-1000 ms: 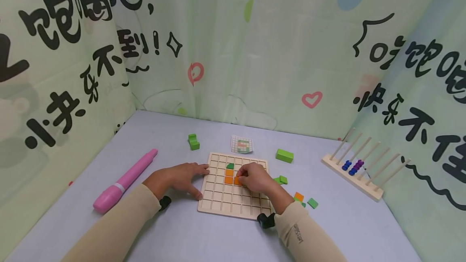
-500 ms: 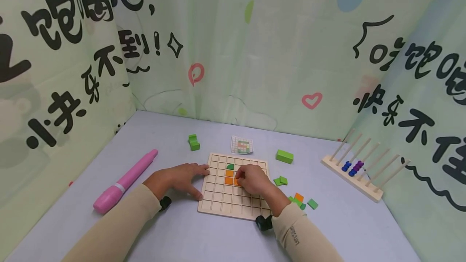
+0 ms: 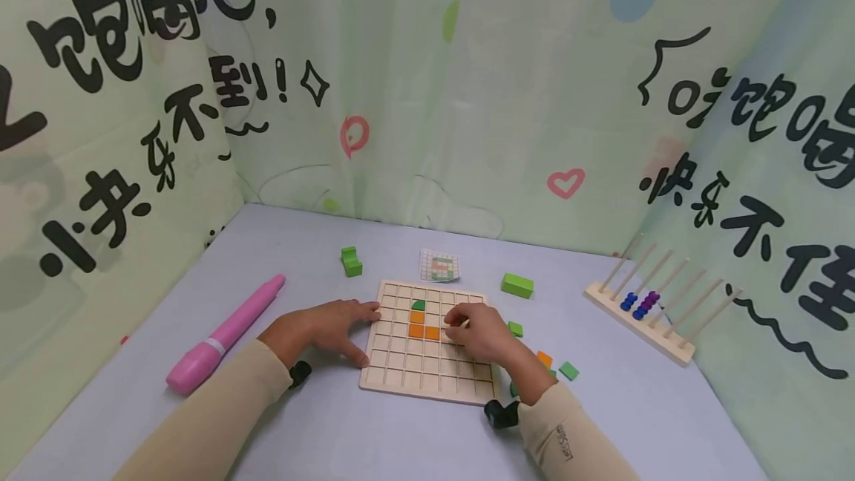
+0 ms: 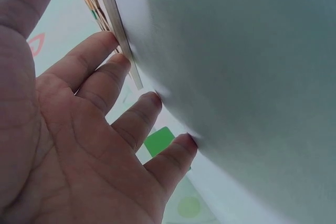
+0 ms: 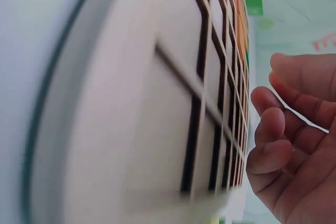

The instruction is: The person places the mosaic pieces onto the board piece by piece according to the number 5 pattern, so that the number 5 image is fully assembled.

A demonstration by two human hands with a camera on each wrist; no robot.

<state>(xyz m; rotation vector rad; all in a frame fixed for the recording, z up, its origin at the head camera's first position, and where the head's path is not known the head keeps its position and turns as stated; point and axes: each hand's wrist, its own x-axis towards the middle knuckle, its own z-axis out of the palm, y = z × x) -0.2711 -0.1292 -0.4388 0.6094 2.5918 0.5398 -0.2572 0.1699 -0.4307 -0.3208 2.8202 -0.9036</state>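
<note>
A square wooden grid board [image 3: 421, 375] lies on the table. Three orange square tiles [image 3: 432, 333] form an L in its cells, and a green piece [image 3: 418, 305] with a slanted side sits above them. My left hand [image 3: 322, 329] rests at the board's left edge with fingers spread; in the left wrist view its fingertips [image 4: 123, 60] touch the board's side. Over the right half of the board is my right hand [image 3: 482, 332], its fingers loosely bent. The right wrist view shows nothing between that thumb and index finger; the hand hides some cells.
Loose green and orange tiles [image 3: 569, 370] lie right of the board. Behind it are a printed pattern card [image 3: 439, 266], a green block [image 3: 517, 286] and a stepped green piece [image 3: 351, 262]. A pink baton-like object [image 3: 227, 334] lies left; a bead-peg rack [image 3: 637, 325] stands right.
My right hand has let go of the lower right orange tile and moved slightly right, leaving that tile in view on the board. The left hand stays at the board's edge.
</note>
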